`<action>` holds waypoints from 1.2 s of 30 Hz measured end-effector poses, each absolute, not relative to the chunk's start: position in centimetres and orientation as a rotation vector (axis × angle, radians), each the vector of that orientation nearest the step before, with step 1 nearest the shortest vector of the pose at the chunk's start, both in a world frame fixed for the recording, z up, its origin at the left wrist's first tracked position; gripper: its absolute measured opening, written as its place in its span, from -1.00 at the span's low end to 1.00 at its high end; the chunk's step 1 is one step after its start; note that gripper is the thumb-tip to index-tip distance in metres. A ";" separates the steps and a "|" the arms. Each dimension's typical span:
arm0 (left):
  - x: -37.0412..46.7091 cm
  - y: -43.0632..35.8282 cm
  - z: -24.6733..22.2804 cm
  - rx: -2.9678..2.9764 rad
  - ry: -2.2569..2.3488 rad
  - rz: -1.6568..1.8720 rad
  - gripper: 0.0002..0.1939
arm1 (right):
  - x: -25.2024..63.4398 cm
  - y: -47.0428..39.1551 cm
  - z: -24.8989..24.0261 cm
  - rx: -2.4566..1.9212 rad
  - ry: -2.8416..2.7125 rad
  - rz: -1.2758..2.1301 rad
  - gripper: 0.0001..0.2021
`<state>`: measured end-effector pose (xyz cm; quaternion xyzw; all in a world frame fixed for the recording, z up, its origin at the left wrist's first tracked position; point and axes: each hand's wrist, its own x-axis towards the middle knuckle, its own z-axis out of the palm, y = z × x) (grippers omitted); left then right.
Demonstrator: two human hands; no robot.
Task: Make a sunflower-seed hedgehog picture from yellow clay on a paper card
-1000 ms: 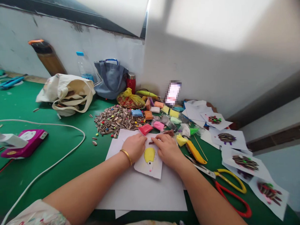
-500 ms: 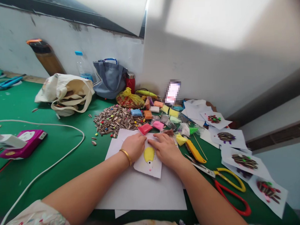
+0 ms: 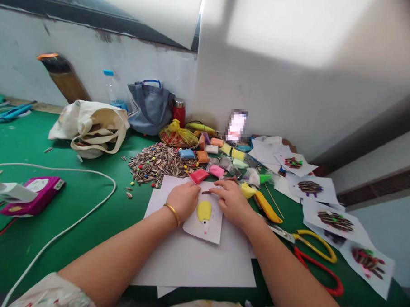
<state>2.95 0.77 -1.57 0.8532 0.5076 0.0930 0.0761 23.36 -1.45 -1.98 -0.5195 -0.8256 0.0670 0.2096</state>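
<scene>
A small white card (image 3: 195, 232) lies on larger white sheets (image 3: 196, 269). On the card is a yellow clay body (image 3: 204, 211) with a black-and-white eye and a pink dot at its pointed end. A thin dark brown strip (image 3: 206, 192) lies near the card's top. My left hand (image 3: 182, 200) rests flat on the card's left edge, its fingertips beside a red clay packet (image 3: 198, 176). On the right, my right hand (image 3: 232, 200) has its fingers apart, the index fingertip at the brown strip's right end.
Sunflower seeds (image 3: 158, 163) and several clay packets (image 3: 216, 171) lie beyond the sheets. At the right are a yellow cutter (image 3: 268, 207), open scissors (image 3: 295, 238) and several decorated cards (image 3: 335, 220). A white cable (image 3: 92, 208) and purple box (image 3: 33, 196) lie left.
My right hand has shifted slightly right and lifted its fingers, uncovering the dark brown strip. My left hand has stayed in place.
</scene>
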 end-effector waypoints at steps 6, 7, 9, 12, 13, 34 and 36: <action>3.0 0.8 -1.5 2.558 1.522 0.280 -0.71 | 22.6 -1.3 -2.4 -1.492 -2.284 0.077 -0.68; 3.0 0.8 -1.5 2.559 1.519 0.283 -0.71 | 22.3 -1.2 -2.5 -1.504 -2.278 0.057 -0.73; 3.0 0.7 -1.5 2.556 1.518 0.297 -0.71 | 22.0 -1.0 -2.6 -1.520 -2.263 0.036 -0.84; 2.9 0.7 -1.4 2.542 1.510 0.325 -0.71 | 21.9 -0.8 -2.4 -1.481 -2.206 0.057 -0.94; 2.7 0.6 -1.4 2.532 1.506 0.348 -0.71 | 22.0 -0.7 -2.3 -1.451 -2.170 0.073 -0.95; 2.9 -0.7 0.8 1.428 0.840 0.710 -0.60 | 21.6 -3.5 0.3 -0.967 -1.966 0.322 -0.73; 2.9 -0.9 0.7 1.457 0.825 0.669 -0.55 | 21.6 -3.6 0.3 -0.974 -1.952 0.311 -0.80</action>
